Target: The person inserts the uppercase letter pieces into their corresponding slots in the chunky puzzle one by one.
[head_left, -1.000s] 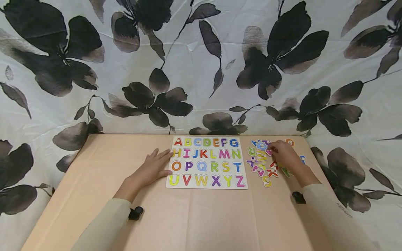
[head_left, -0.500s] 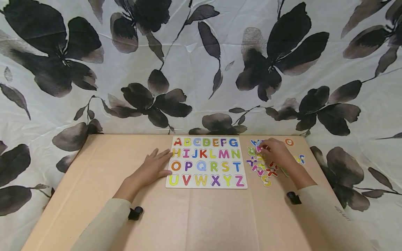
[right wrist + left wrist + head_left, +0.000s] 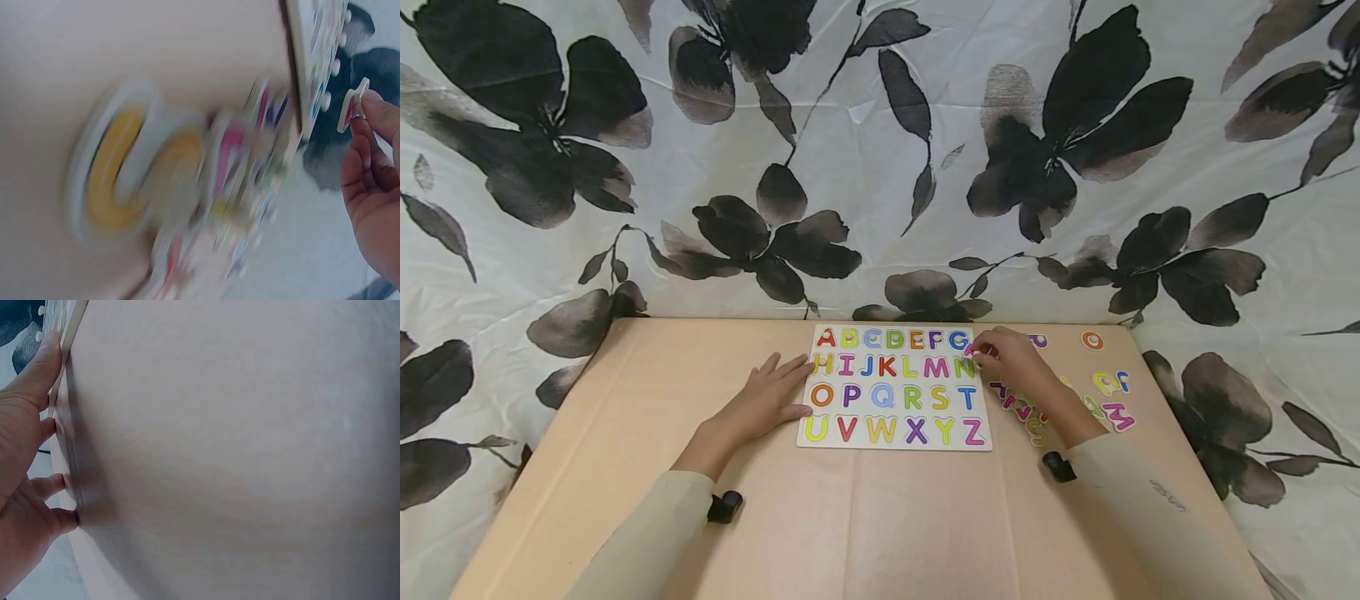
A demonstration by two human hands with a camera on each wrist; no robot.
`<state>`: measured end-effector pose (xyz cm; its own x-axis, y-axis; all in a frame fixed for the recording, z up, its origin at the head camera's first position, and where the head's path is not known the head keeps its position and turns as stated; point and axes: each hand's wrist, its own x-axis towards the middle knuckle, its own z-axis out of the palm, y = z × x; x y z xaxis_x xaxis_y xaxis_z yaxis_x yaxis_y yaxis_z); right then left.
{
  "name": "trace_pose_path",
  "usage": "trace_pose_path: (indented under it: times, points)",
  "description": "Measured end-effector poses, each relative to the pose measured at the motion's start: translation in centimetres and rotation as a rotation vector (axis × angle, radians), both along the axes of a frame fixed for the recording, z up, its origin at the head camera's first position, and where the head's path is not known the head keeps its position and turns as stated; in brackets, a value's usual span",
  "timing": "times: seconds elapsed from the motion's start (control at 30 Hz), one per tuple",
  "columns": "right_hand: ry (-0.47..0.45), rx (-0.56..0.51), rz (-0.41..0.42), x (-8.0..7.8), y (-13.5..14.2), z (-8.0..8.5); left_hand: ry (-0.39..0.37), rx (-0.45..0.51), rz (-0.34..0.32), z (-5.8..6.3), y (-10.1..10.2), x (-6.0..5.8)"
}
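A white alphabet puzzle board (image 3: 880, 414) with rows of coloured letters lies at the table's far edge. My left hand (image 3: 767, 400) rests flat at its left side, fingers spread, with the thumb and fingertips at the board's edge. In the left wrist view, the thumb (image 3: 44, 365) touches that edge. My right hand (image 3: 1015, 362) is over the board's upper right corner, close to G and N. Between thumb and fingers it pinches a pink letter piece (image 3: 351, 111) with a white border. Which letter it is stays hidden. Several white pegs (image 3: 335, 67) stand up along the board's top row.
Right of the board lie several loose letter pieces (image 3: 1021, 408), partly covered by my right hand and forearm. Farther right are an orange O (image 3: 1092, 340), a pink M (image 3: 1119, 417) and a blue J (image 3: 1122, 381). A floral cloth (image 3: 880, 167) hangs behind the table (image 3: 910, 525).
My right hand has picked the pink piece out of the loose letters and carried it left to the board's upper right corner. The left hand stays put.
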<state>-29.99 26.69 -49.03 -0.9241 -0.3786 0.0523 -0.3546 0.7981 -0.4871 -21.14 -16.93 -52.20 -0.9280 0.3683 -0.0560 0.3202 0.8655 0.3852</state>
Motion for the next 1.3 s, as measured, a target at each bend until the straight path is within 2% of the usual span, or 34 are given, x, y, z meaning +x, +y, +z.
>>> trace_pose_path:
  times: [0.37, 0.7, 1.07, 1.3]
  points:
    - [-0.043, -0.018, 0.097, 0.3, -6.8, -0.9, -0.013, 0.007, -0.001, 0.1, -0.1, 0.2]
    - [-0.053, -0.014, 0.165, 0.5, -12.8, -0.7, -0.004, 0.006, -0.012, 0.1, -0.2, 0.3]
    - [-0.050, 0.015, 0.196, 0.4, -18.8, -0.7, -0.006, -0.003, -0.014, 0.3, -0.6, 0.6]
    - [-0.031, 0.069, 0.170, 0.6, -20.8, -1.3, 0.018, 0.024, -0.035, 0.3, -0.5, 0.8]
